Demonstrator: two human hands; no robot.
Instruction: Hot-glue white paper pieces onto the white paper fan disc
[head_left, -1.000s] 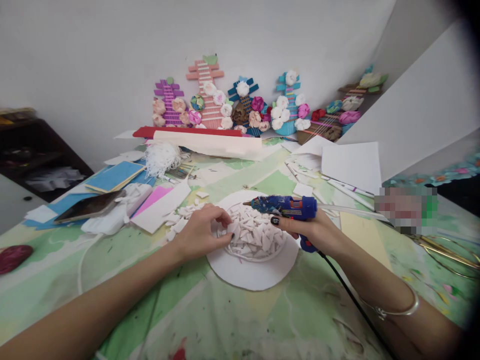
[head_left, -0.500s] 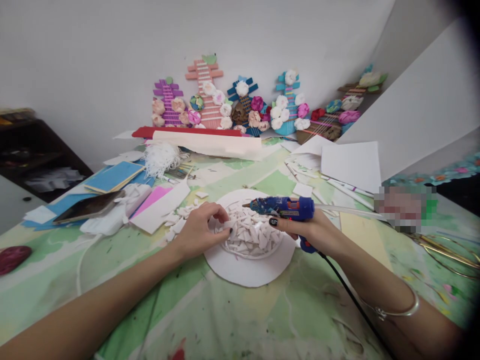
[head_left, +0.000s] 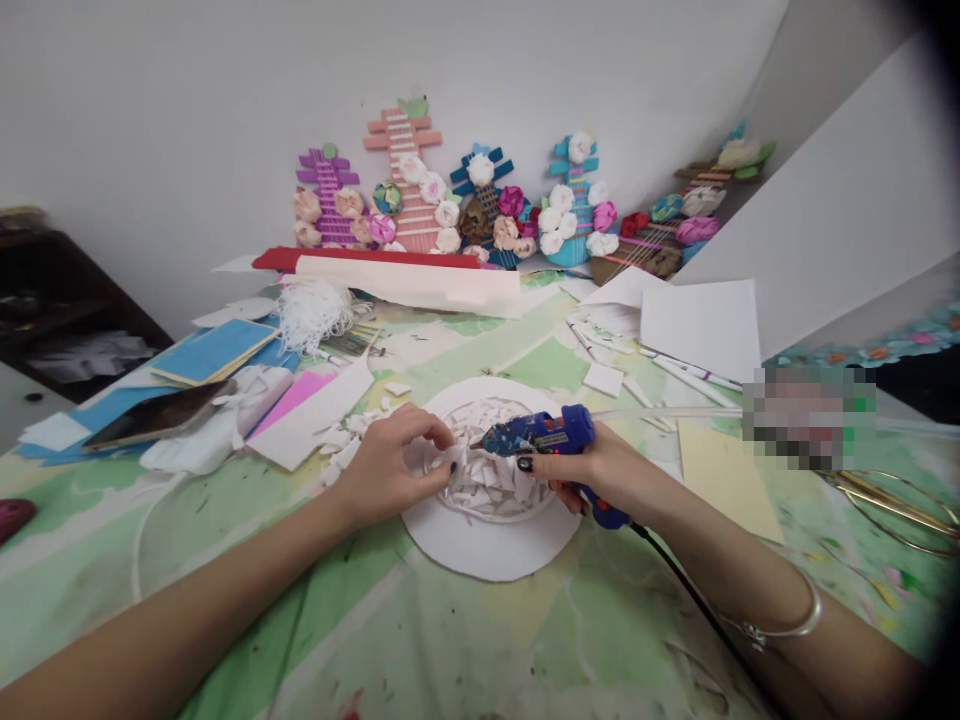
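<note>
My right hand (head_left: 581,470) grips a blue hot glue gun (head_left: 551,432), its nozzle pointing left close to my left fingertips. A clear glue stick (head_left: 660,412) sticks out of the gun's back. My left hand (head_left: 390,465) is curled, thumb and forefinger closing around what looks like a small white piece, partly hidden by the fingers. Both hands are over a round white board (head_left: 487,555). In its middle lies a raised oval of overlapping white chips (head_left: 491,488), ringed by a white cord-like edge. More loose white chips (head_left: 341,455) are scattered left of the board.
A phone (head_left: 161,412) rests on blue sheets beside a white power strip (head_left: 225,425). White string (head_left: 315,312) is heaped behind. Gold-handled scissors (head_left: 892,505) lie at the right, near a yellow sheet (head_left: 724,480). The gun's black cord (head_left: 697,590) runs toward me.
The glue gun has come left and down, bringing its nozzle to my left fingertips. My left hand has shifted slightly left. The whole view has moved a little.
</note>
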